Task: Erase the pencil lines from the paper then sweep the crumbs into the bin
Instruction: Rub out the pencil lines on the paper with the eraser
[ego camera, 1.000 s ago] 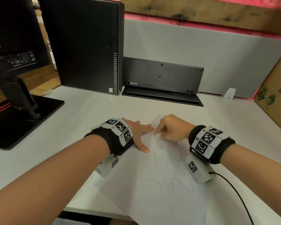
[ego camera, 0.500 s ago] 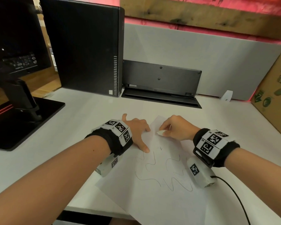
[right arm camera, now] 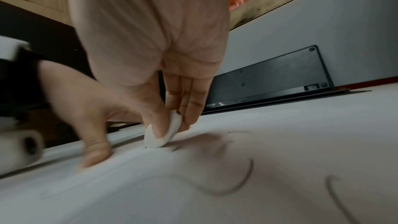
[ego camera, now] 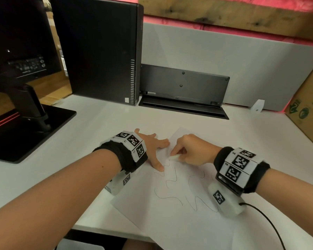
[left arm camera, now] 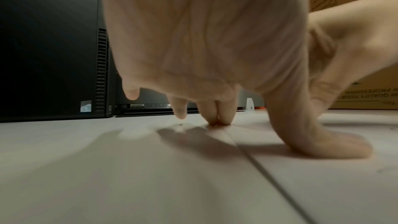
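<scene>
A white sheet of paper (ego camera: 179, 219) with wavy pencil lines (ego camera: 172, 183) lies at an angle on the white desk. My left hand (ego camera: 154, 149) presses flat on the paper's upper left edge, fingers spread and the thumb (left arm camera: 336, 144) down on the sheet (left arm camera: 323, 185). My right hand (ego camera: 193, 150) pinches a small white oval eraser (ego camera: 174, 157) between thumb and fingers. The eraser (right arm camera: 162, 131) touches the paper (right arm camera: 150, 185) at the top of the pencil lines (right arm camera: 243, 181), close to my left thumb. No bin is in view.
A black computer tower (ego camera: 101, 49) and a black keyboard (ego camera: 184, 85) leaning on a grey partition stand at the back. A monitor base (ego camera: 27, 130) sits at the left, a cardboard box (ego camera: 309, 105) at the right. A cable (ego camera: 267, 224) trails from my right wrist.
My right hand with the eraser has slid down the sheet toward me, onto the top of the pencil lines. My left hand has stayed pressed on the paper.
</scene>
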A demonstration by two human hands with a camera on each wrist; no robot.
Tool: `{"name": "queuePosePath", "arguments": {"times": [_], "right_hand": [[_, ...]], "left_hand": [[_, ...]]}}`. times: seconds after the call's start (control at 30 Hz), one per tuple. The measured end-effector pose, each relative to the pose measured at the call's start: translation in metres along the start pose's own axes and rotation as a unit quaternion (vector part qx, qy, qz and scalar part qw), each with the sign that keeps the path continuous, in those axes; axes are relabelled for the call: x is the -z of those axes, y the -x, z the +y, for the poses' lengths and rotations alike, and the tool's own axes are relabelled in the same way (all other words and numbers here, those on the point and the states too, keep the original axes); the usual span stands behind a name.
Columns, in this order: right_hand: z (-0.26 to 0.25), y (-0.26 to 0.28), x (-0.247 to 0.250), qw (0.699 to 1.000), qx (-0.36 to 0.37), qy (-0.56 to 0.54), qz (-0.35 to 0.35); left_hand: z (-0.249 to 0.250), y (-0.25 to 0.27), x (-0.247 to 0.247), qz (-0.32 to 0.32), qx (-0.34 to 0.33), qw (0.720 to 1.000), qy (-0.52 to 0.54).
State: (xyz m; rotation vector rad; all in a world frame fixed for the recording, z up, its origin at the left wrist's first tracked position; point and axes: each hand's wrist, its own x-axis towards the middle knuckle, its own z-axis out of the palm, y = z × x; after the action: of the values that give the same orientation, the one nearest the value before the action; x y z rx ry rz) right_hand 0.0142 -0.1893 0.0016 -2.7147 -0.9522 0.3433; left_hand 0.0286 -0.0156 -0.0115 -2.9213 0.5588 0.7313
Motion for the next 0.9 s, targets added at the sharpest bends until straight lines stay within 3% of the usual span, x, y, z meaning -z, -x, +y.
{"name": "queuePosePath", "arguments": {"times": [0.13,0.3,0.57,0.73,0.9], "right_hand": [[-0.008,0.009,0.001,0.999,0.018,-0.012,-0.041],[0.005,-0.015,0.007,0.999,-0.022,-0.008,0.030],[-0.010,0.013,-0.005,0.999,0.020,-0.024,-0.040],[0.004,-0.006,0.004,0.999,-0.018,-0.026,0.033],[0.003,-0.003,-0.001,0.999,-0.028,-0.008,0.015]], "left_hand": [[0.002,0.003,0.001,-0.001,-0.008,1.000,-0.003],[-0.003,-0.004,-0.001,-0.007,-0.017,1.000,0.007],[0.005,0.006,0.004,-0.009,-0.005,1.000,-0.016],[0.002,0.004,0.002,-0.012,-0.004,1.000,-0.002],[0.005,0.006,0.004,-0.015,0.005,1.000,-0.011]]}}
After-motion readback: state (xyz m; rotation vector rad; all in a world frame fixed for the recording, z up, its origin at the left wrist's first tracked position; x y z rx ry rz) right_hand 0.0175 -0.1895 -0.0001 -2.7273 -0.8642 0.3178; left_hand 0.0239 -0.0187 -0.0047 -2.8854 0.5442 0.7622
